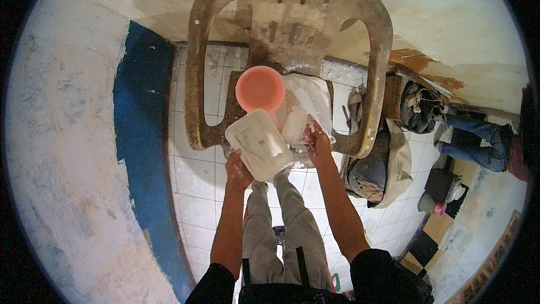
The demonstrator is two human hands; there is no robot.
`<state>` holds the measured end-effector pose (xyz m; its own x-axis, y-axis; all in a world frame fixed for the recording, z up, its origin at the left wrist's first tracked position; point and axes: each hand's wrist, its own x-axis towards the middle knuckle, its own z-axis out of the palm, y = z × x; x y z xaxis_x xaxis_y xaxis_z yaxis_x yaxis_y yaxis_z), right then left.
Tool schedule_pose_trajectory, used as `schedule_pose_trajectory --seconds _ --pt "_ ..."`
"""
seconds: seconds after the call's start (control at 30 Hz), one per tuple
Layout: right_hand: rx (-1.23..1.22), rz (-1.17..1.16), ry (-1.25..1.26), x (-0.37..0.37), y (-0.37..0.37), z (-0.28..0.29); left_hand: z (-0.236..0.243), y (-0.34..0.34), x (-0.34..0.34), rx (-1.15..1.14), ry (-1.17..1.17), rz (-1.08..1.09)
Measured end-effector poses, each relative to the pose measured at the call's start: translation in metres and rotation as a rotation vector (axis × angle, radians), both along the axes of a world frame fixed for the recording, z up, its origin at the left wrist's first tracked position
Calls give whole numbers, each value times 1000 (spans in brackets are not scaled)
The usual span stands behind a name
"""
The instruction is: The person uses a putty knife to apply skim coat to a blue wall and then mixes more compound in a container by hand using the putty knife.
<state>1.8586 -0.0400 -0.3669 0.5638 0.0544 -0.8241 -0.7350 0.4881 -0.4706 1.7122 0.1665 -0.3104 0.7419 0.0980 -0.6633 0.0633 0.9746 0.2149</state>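
Tiled floor (194, 208) is being covered by a stained chair (264, 42). By the left hand (241, 171), the nearer, a translucent tray (263, 162) is being clamped in fingers; it is being held forward-right of them over the chair's front edge, long axis slanting far-left to near-right. Pink tub (260, 88) is being borne rear-left. Pale block (294, 125) is being gripped by right hand (319, 142) fingers.

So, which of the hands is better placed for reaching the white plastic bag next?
Probably the right hand: though holding a pale object, it is nearer the bag; the left hand is farther away, holding the translucent rectangular plastic container.
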Motion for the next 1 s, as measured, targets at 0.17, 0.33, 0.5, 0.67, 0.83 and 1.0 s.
schedule_pose_trajectory --seconds 0.17,0.33,0.5,0.67,0.83,1.0 --pt "32 103 -67 -10 -12 2 4 6 2 -35 -1 28" --pt "-39 94 -55 2 10 53 3 14 -6 -43 -11 29" --pt "-63 118 -68 10 18 73 1 20 -11 -58 -11 24" --pt "93 196 -119 7 -7 51 -4 22 -14 -45 6 16" --pt "22 353 -21 -8 5 83 -12 23 -25 -64 1 37" --pt "-93 389 -70 -18 31 127 -4 20 -22 -122 -65 20"
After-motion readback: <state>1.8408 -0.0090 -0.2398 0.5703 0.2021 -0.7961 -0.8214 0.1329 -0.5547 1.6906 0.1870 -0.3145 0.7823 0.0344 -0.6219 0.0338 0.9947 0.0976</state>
